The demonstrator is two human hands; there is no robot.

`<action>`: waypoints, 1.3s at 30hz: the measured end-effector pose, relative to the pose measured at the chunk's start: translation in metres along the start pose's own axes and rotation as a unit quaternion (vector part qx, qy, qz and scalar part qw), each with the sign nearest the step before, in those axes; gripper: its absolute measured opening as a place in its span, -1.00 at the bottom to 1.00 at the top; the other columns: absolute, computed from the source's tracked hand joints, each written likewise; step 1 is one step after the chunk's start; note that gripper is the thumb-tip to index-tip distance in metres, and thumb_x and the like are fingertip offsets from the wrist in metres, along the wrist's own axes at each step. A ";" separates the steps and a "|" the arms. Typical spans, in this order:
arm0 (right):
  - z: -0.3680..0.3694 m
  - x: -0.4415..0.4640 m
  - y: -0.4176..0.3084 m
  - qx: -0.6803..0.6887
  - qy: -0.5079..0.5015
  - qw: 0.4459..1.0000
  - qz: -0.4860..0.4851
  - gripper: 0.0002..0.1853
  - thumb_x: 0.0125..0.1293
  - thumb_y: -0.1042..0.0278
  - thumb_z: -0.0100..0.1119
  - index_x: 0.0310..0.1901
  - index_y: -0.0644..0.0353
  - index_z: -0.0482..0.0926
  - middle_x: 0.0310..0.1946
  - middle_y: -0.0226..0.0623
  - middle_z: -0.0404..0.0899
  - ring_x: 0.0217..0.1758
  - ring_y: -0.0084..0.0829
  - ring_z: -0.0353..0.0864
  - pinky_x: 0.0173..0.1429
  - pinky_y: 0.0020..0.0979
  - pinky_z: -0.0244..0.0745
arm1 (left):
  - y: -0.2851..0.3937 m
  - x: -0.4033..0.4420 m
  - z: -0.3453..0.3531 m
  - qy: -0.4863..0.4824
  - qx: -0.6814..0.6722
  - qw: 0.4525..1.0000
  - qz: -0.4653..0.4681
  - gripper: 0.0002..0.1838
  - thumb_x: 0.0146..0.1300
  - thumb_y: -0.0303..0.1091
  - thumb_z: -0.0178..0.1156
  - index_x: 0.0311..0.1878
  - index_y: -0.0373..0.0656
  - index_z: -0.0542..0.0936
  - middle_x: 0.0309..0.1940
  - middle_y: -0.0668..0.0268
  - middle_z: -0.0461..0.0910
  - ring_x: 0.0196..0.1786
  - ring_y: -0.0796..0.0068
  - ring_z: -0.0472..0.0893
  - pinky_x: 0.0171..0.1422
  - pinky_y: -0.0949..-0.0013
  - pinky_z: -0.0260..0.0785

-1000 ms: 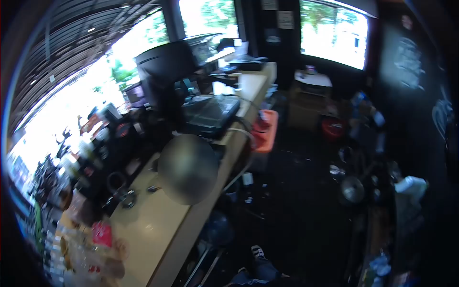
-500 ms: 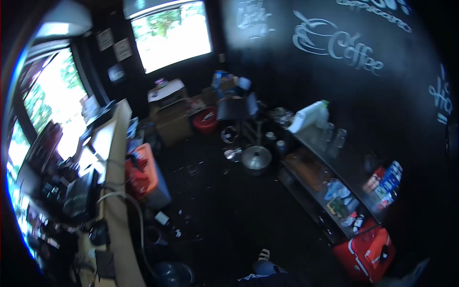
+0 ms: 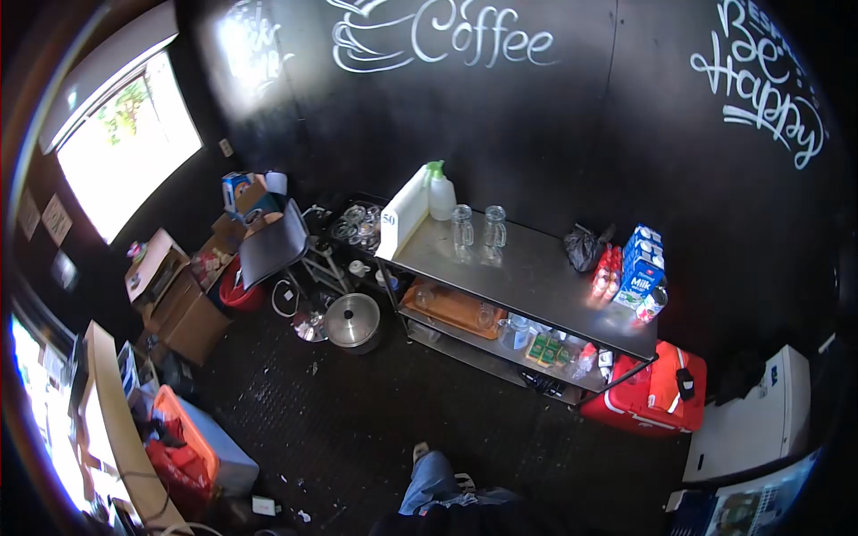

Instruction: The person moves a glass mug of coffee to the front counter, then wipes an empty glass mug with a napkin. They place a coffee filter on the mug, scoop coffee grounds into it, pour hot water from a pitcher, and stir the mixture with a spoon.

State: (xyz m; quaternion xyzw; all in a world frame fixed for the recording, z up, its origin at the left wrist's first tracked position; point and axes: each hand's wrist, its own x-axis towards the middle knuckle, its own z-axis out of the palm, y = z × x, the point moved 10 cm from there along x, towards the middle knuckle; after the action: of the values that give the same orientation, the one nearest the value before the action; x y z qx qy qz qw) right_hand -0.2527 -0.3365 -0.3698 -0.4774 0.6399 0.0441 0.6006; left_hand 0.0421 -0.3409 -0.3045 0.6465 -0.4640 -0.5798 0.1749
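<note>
Neither my left hand nor my right hand shows in the head view. At the bottom edge are my legs in blue jeans and part of a shoe. Ahead stands a metal table with a lower shelf. On its top are a spray bottle with a green head, two glass mugs, a black plastic bag, red bottles and blue milk cartons. An orange-brown tray and small packages lie on the shelf below.
A red cooler sits at the table's right end, beside a white chest. Left of the table are a lidded pot, a black chair and cardboard boxes. An orange-rimmed bin stands near the wooden counter.
My view has swung to the right. The table, cooler and wall lettering now sit further left, and the white chest has come into sight. No hand appears in either frame.
</note>
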 end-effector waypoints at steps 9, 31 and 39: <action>-0.052 0.069 -0.058 0.061 0.052 0.995 0.061 -0.60 0.20 -0.03 0.19 -0.17 0.16 0.68 -0.21 -0.13 0.67 -0.12 -0.13 0.64 -0.04 -0.15 0.52 | -0.036 0.104 -0.088 -0.078 0.101 0.985 -0.118 -0.66 0.29 -0.13 0.08 -0.09 -0.19 0.61 -0.13 -0.02 0.61 0.01 0.05 0.59 0.05 0.09 0.45; -0.413 0.110 -0.597 -0.157 0.576 0.720 -0.353 -0.30 -0.01 0.34 0.41 0.21 0.10 0.31 0.17 -0.06 0.32 0.18 0.03 0.41 0.07 -0.16 0.51 | 0.455 0.382 -0.248 0.082 0.037 0.914 0.396 -0.78 0.20 -0.57 0.12 -0.07 -0.28 0.53 -0.23 0.14 0.61 -0.16 0.31 0.63 -0.03 0.34 0.47; -0.429 0.198 -0.614 -0.137 0.388 0.875 -0.255 -0.16 -0.11 0.32 0.48 0.25 0.06 0.25 0.13 -0.01 0.34 0.07 0.06 0.52 0.03 -0.14 0.55 | 0.442 0.403 -0.243 0.069 -0.043 0.945 0.317 -0.76 0.24 -0.57 0.10 -0.02 -0.30 0.53 -0.18 0.17 0.63 -0.11 0.37 0.63 -0.01 0.37 0.47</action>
State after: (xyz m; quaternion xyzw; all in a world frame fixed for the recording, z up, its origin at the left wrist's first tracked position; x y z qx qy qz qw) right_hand -0.1213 -1.0491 -0.0951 -0.6802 0.6652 -0.2124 0.2230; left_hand 0.0467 -0.9644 -0.1384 0.4967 -0.6063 -0.4679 0.4085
